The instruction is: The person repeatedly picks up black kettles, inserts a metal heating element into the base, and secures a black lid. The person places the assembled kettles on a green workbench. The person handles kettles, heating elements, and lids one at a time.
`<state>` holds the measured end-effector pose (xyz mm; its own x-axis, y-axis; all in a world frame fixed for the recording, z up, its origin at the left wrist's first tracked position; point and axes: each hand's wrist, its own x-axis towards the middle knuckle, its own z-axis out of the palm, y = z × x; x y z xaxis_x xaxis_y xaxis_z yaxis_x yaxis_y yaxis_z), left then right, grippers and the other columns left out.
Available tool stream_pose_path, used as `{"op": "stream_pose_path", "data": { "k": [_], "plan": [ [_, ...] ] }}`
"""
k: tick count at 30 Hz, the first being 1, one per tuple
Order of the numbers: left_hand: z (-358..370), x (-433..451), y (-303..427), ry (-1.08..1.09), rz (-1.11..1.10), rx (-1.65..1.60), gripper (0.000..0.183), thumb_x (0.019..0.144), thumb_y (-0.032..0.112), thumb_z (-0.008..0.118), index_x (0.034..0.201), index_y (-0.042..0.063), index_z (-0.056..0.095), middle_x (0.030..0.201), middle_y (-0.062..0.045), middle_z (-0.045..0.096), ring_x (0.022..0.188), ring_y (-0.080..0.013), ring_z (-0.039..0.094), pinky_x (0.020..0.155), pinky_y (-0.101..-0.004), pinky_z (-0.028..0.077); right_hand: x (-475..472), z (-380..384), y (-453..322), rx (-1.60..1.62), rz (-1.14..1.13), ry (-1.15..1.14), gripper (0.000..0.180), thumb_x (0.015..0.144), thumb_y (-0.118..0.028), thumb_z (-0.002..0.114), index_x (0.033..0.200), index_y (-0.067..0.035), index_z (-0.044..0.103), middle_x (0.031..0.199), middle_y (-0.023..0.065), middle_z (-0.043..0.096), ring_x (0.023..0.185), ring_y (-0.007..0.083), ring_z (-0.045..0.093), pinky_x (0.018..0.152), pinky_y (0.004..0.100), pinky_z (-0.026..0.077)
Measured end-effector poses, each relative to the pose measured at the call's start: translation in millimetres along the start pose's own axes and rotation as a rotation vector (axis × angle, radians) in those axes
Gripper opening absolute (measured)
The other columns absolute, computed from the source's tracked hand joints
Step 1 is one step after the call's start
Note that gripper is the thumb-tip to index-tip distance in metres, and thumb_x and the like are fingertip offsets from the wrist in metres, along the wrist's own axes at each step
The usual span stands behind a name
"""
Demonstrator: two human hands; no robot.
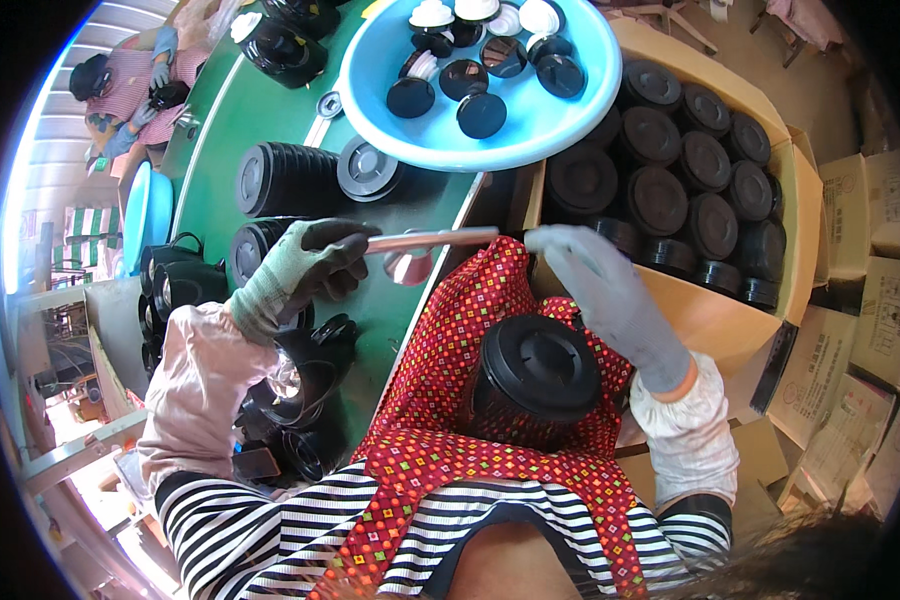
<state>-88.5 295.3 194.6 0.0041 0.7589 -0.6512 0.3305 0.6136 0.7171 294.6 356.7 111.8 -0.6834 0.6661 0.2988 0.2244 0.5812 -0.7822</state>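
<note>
My gloved left hand (322,259) grips one end of a thin pinkish metallic tool (435,238), its exact kind unclear, held level over the edge of the green table (386,315). A shiny rounded metal part (409,268) shows just below it. Close to the tool's far end is my right hand (592,277) in a grey glove, fingers extended; I cannot tell whether they touch the tool. A black round container with a ribbed black lid (544,367) rests in my lap on the red patterned apron (450,330).
A light-blue basin (450,154) holds black caps with white threaded parts. Stacked black discs (292,180) lie on the table, black pots (292,390) below them. An open cardboard box (705,319) of black lids stands right. A co-worker (139,97) handles a black item at upper left.
</note>
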Motion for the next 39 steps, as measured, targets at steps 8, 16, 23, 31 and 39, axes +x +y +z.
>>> {"op": "stream_pose_path", "data": {
  "k": [8,16,23,31,39],
  "plan": [
    [-71.5,40.3,-110.7,-0.015,0.077,0.285,0.043,0.099,0.022,0.081,0.136,0.002,0.074,0.113,-0.005,0.079,0.094,-0.0122,0.07,0.089,-0.0323,0.058,-62.7,3.3,-39.8,0.224,0.163,-0.072,0.041,0.106,-0.004,0.06,0.146,-0.001,0.055,0.145,0.0195,0.063,0.136,0.0373,0.062,0.117,0.042,0.049],
    [-49.7,21.3,-73.9,0.373,0.078,1.307,0.042,0.096,0.033,0.076,0.13,0.009,0.073,0.12,-0.019,0.073,0.115,-0.0386,0.071,0.102,-0.0472,0.056,-86.3,44.2,-61.8,0.245,0.212,0.189,0.036,0.112,-0.009,0.047,0.145,0.002,0.057,0.146,0.0193,0.062,0.14,0.0353,0.058,0.124,0.0405,0.041],
    [36.8,-77.9,14.3,0.37,0.831,0.38,0.063,0.106,0.02,0.069,0.162,0.0,0.046,0.16,-0.023,0.053,0.149,-0.0316,0.053,0.123,-0.0432,0.04,-98.7,2.3,-38.0,0.26,0.195,0.608,0.045,0.119,-0.024,0.035,0.151,0.001,0.055,0.148,0.015,0.062,0.144,0.0287,0.056,0.125,0.0439,0.04],
    [197.3,-44.7,-47.1,0.417,0.848,0.322,0.066,0.115,0.032,0.046,0.171,0.001,0.029,0.167,-0.027,0.042,0.156,-0.043,0.041,0.13,-0.0508,0.03,-58.1,77.6,-28.6,-0.335,0.162,0.986,0.038,0.116,-0.025,0.05,0.142,-0.002,0.063,0.132,0.0104,0.065,0.116,0.0235,0.059,0.105,0.0371,0.045],
    [151.4,28.5,-75.5,0.458,0.947,-0.644,0.089,0.112,0.069,0.04,0.175,0.008,0.022,0.179,-0.011,0.028,0.158,-0.0303,0.038,0.128,-0.05,0.031,-74.0,27.2,-38.0,0.62,0.124,0.768,0.048,0.118,-0.033,0.043,0.151,0.0,0.053,0.153,0.0132,0.058,0.142,0.0257,0.054,0.127,0.0441,0.039]
  ]
}}
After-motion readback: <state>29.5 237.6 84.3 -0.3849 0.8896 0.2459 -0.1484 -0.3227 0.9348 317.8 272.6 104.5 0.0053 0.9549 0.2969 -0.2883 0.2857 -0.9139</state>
